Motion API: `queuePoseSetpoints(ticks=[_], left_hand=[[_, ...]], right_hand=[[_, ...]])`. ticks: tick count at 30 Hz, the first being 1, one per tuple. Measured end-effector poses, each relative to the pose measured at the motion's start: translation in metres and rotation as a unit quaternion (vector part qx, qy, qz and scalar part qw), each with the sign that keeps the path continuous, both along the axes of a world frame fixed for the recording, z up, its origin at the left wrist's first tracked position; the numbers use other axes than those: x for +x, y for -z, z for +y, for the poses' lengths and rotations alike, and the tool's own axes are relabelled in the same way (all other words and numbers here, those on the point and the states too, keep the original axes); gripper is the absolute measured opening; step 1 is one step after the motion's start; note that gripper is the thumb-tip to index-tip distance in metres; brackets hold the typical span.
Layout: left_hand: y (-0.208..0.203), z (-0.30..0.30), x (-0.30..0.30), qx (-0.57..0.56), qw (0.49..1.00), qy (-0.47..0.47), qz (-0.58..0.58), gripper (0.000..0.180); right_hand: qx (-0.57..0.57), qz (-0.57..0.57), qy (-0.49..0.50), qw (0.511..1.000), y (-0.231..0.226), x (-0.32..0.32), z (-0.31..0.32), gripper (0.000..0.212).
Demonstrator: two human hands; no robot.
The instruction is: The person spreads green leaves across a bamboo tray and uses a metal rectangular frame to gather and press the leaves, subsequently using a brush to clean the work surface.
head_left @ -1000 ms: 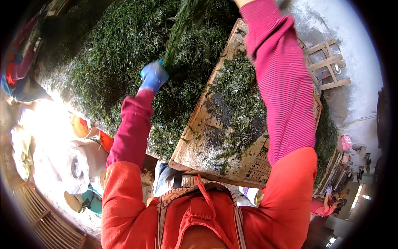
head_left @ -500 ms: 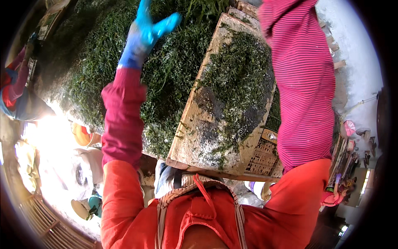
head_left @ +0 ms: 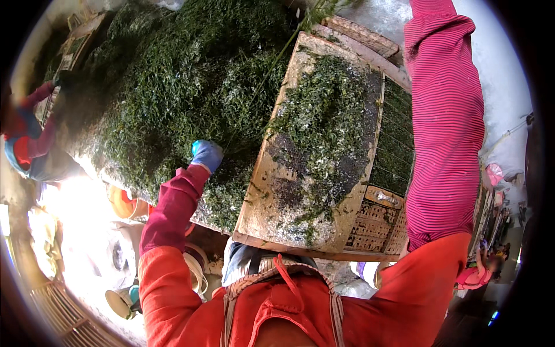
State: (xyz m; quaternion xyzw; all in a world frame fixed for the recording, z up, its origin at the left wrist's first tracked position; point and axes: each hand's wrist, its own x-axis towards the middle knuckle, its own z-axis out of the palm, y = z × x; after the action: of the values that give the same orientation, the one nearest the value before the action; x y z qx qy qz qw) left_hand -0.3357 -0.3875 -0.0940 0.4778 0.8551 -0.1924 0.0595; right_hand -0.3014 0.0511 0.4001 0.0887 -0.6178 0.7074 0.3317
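Greenery [head_left: 185, 81] crowds the left hand [head_left: 207, 155], seemingly meeting the board edge [head_left: 251, 199].

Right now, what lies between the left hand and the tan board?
Leafy greens, dark with pale flecks, lie between the left hand and the board's near edge, as the head view shows.

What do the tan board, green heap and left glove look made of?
Tan board: probably wood, worn and matte; dull tan face, straight plank-like edge.
Green heap: plant matter, perhaps seaweed, mostly matte; fine tangled strands, flecked white.
Left glove: likely fabric, matte; soft blue surface. Its brighter teal side may be a rubbery coating; too small to tell.
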Motion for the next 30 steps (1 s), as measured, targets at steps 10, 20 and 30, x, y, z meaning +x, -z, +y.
queuePoseSetpoints(ticks=[10,20,30], left_hand=[[-0.149,0.083,0.122,0.400,0.887,0.139,-0.182,0.067],[-0.074,0.171,0.405,0.500,0.121,-0.216,-0.830,0.049],[-0.084,0.200,0.301,0.471,0.503,-0.297,-0.661,0.037]], right_hand=[[0.232,-0.143,0.055,0.961,0.010,0.254,-0.064,0.027],[-0.233,-0.488,-0.272,0.796,0.381,0.549,-0.129,0.035],[0.011,-0.564,-0.115,0.817,0.439,0.568,0.032,0.034]])
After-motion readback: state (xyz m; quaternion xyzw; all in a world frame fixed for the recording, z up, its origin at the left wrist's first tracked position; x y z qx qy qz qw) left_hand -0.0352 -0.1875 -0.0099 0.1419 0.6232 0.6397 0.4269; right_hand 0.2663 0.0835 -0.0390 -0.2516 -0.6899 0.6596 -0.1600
